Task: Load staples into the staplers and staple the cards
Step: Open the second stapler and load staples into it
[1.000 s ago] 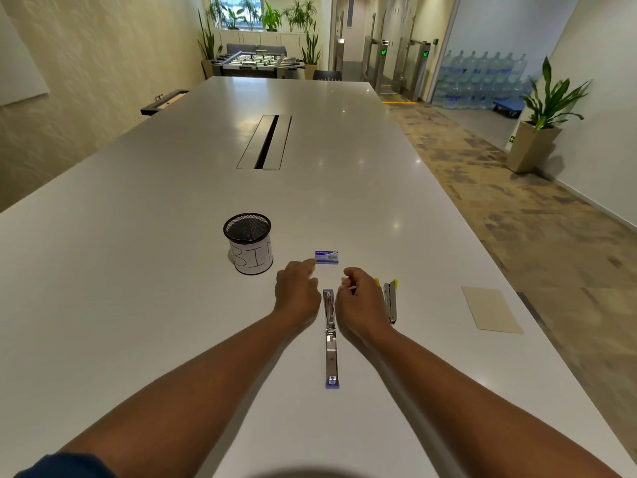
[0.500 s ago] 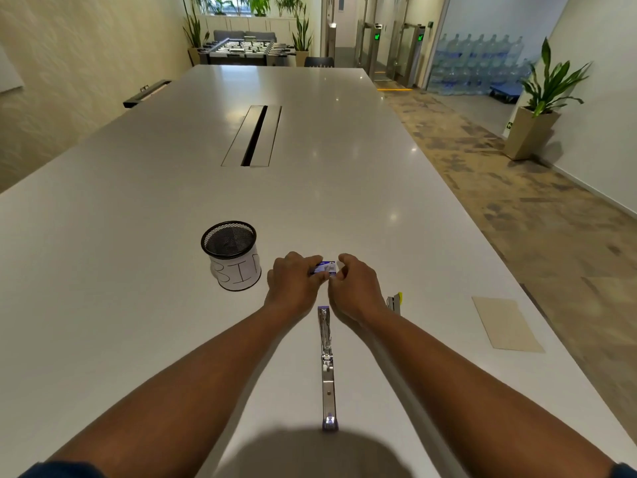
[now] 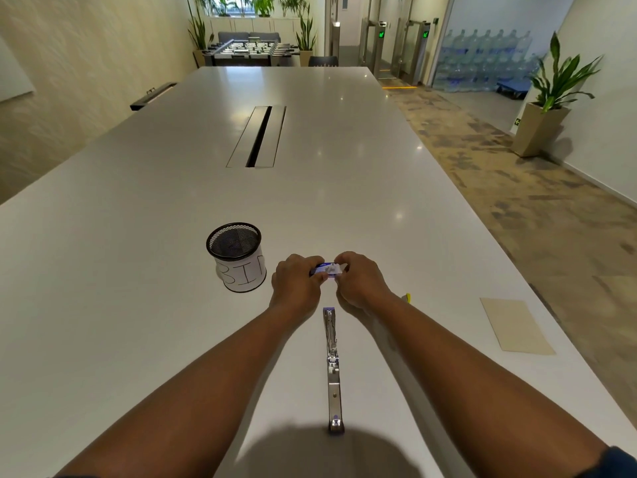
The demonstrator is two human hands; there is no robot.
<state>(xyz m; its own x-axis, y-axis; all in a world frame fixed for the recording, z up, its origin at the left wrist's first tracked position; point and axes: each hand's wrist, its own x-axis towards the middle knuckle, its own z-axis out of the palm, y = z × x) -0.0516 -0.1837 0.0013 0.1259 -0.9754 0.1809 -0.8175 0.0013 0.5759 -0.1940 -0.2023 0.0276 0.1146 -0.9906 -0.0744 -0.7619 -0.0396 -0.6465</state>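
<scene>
A small blue and white staple box (image 3: 327, 269) is held between both hands just above the white table (image 3: 138, 236). My left hand (image 3: 296, 282) grips its left end and my right hand (image 3: 360, 279) grips its right end. A silver stapler with purple ends (image 3: 332, 367) lies swung fully open and flat on the table, just nearer to me than the hands. A second stapler with yellow trim (image 3: 407, 297) is almost wholly hidden behind my right wrist. A beige stack of cards (image 3: 515, 325) lies at the right.
A black mesh cup with a white label reading BIN (image 3: 238, 257) stands left of my left hand. A long cable slot (image 3: 258, 136) runs down the table's middle. The table's right edge lies close beyond the cards, with patterned floor beyond.
Both hands moved forward from the open stapler to the staple box and took hold of it. They have lifted it slightly off the table. The camera tilted down a little.
</scene>
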